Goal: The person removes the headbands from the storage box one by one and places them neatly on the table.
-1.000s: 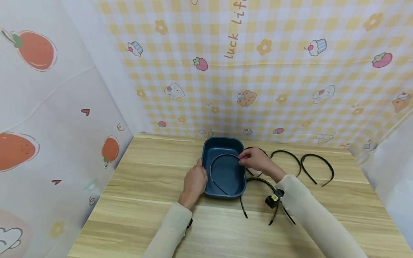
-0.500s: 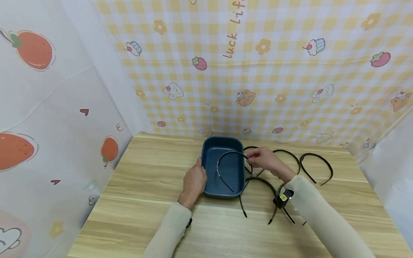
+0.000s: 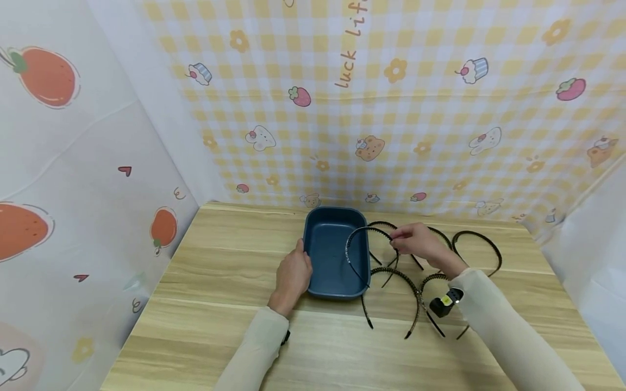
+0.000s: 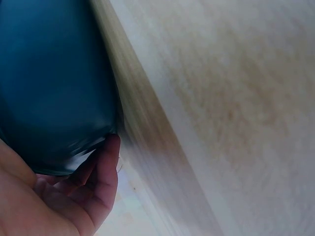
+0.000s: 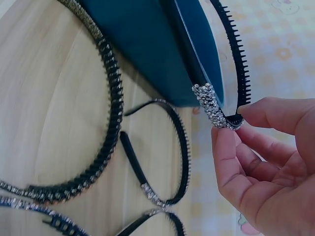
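Note:
In the head view my right hand [image 3: 415, 241] pinches a thin black headband [image 3: 359, 231] between thumb and fingers, above the right rim of a dark blue plastic basin [image 3: 337, 296]. The right wrist view shows a silver rhinestone section [image 5: 210, 105] beside the pinched spot and small comb teeth along the inner edge. My left hand [image 3: 292, 274] holds the basin's left wall. In the left wrist view its fingers [image 4: 106, 174] curl against the outside of that wall; the thumb is hidden there. The basin's visible floor is bare blue.
Several more headbands lie on the wood-grain table [image 3: 235, 255] right of the basin, including a far-right one [image 3: 489, 239] and a nearer one with glittery ends [image 3: 413, 285]. Some overlap. A checked cloth [image 3: 313, 146] hangs behind the table, and a white printed cloth [image 3: 107, 163] at left.
My right hand has moved right, carrying the headband from inside the basin's outline to across its right rim. My left hand stays on the basin, which keeps its place.

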Action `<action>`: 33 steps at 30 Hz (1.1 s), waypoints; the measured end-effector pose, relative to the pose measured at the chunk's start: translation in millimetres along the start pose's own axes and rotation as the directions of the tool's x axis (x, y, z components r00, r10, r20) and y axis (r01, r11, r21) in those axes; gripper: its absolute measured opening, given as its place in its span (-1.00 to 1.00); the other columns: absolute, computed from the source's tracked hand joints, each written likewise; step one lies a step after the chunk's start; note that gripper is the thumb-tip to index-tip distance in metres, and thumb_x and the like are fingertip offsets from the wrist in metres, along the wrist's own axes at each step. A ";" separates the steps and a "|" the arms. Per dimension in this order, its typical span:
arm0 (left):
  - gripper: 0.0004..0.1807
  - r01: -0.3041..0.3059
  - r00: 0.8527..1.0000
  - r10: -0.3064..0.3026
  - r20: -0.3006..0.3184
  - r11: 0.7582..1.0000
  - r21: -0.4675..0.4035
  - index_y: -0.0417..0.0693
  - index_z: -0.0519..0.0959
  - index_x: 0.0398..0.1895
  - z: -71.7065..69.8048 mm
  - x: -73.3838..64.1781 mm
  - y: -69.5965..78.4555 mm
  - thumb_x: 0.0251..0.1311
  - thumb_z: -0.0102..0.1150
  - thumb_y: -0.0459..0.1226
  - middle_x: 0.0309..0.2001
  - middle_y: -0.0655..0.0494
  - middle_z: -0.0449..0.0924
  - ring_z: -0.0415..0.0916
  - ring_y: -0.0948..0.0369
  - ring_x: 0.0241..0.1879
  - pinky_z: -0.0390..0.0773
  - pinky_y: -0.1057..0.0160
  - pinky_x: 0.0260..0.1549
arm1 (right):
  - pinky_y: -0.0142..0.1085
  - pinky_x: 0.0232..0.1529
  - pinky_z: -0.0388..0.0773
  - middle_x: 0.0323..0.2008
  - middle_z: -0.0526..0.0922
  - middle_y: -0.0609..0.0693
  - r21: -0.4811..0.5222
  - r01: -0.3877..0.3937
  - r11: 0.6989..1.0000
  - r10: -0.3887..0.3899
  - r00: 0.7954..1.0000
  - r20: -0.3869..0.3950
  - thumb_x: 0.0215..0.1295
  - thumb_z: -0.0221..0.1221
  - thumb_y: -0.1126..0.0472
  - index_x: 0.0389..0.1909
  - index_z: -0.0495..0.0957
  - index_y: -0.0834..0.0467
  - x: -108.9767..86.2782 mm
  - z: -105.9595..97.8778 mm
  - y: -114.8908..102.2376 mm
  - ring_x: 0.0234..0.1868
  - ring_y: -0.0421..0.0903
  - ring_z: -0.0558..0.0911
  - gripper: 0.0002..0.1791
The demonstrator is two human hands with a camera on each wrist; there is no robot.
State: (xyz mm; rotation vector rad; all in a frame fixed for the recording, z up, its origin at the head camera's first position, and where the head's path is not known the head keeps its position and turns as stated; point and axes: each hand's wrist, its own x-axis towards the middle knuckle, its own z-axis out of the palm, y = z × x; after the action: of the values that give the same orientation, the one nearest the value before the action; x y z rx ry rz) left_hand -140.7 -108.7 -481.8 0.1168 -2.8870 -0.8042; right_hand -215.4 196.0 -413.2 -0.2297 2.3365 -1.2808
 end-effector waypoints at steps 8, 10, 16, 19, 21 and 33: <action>-0.52 0.008 1.000 -0.008 0.009 1.000 -0.010 -0.32 0.36 0.37 -0.5 0.2 1.0 0.44 -0.08 -0.32 -0.20 -0.25 0.69 0.66 -0.06 -0.41 0.59 0.03 -0.52 | -0.13 0.06 0.61 0.23 0.44 0.41 0.015 -0.038 0.999 0.039 0.999 -0.031 0.45 0.11 0.26 0.23 0.43 0.44 -8.6 -14.0 17.9 0.06 0.13 0.65 -0.56; -0.52 0.014 1.000 -0.013 0.017 1.000 -0.010 -0.31 0.36 0.38 -1.0 0.3 1.4 0.45 -0.09 -0.31 -0.19 -0.24 0.69 0.66 -0.06 -0.40 0.60 0.03 -0.52 | -0.15 0.05 0.61 0.23 0.44 0.41 0.026 -0.040 0.999 0.041 0.999 -0.036 0.45 0.11 0.27 0.23 0.43 0.44 -11.0 -17.7 23.9 0.08 0.15 0.64 -0.56; -0.51 0.027 0.999 -0.026 0.031 1.000 -0.011 -0.30 0.36 0.38 -2.7 1.0 1.1 0.45 -0.06 -0.30 -0.21 -0.22 0.69 0.61 0.02 -0.49 0.54 0.11 -0.61 | -0.16 0.05 0.62 0.16 0.50 0.41 0.016 -0.045 0.999 0.046 0.998 -0.043 0.46 0.11 0.23 0.24 0.40 0.46 -21.1 -28.2 40.5 0.12 0.22 0.61 -0.53; -0.51 0.027 0.999 -0.026 0.035 1.000 -0.011 -0.31 0.35 0.38 -3.6 1.0 1.0 0.44 -0.05 -0.30 -0.22 -0.21 0.68 0.57 0.07 -0.54 0.50 0.15 -0.65 | -0.19 0.03 0.62 0.14 0.52 0.38 -0.002 -0.061 0.998 0.061 0.997 -0.057 0.46 0.10 0.22 0.23 0.40 0.47 -27.6 -35.0 48.0 0.09 0.17 0.63 -0.52; -0.51 0.024 0.999 -0.023 0.031 1.000 -0.013 -0.32 0.36 0.38 -3.7 1.1 1.3 0.44 -0.04 -0.31 -0.21 -0.21 0.68 0.57 0.07 -0.54 0.50 0.15 -0.65 | -0.17 0.04 0.62 0.14 0.53 0.38 -0.007 -0.076 0.997 0.076 0.995 -0.063 0.47 0.10 0.21 0.24 0.39 0.47 -32.4 -40.5 53.1 0.09 0.17 0.63 -0.51; -0.52 0.012 1.000 -0.012 0.024 1.000 -0.007 -0.33 0.37 0.36 -3.2 1.8 0.5 0.43 -0.01 -0.31 -0.13 -0.19 0.68 0.65 -0.01 -0.37 0.59 0.08 -0.51 | -0.10 0.02 0.62 0.15 0.53 0.39 -0.062 -0.104 0.993 0.096 0.988 -0.122 0.47 0.11 0.17 0.25 0.39 0.48 -53.3 -66.6 77.7 0.07 0.17 0.64 -0.49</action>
State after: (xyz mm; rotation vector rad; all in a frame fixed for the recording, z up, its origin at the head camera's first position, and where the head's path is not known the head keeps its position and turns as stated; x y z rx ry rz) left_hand -142.0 -110.1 -478.6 0.1250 -2.9077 -0.8241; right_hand -194.2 308.1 -430.3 -0.0580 2.4607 -1.1976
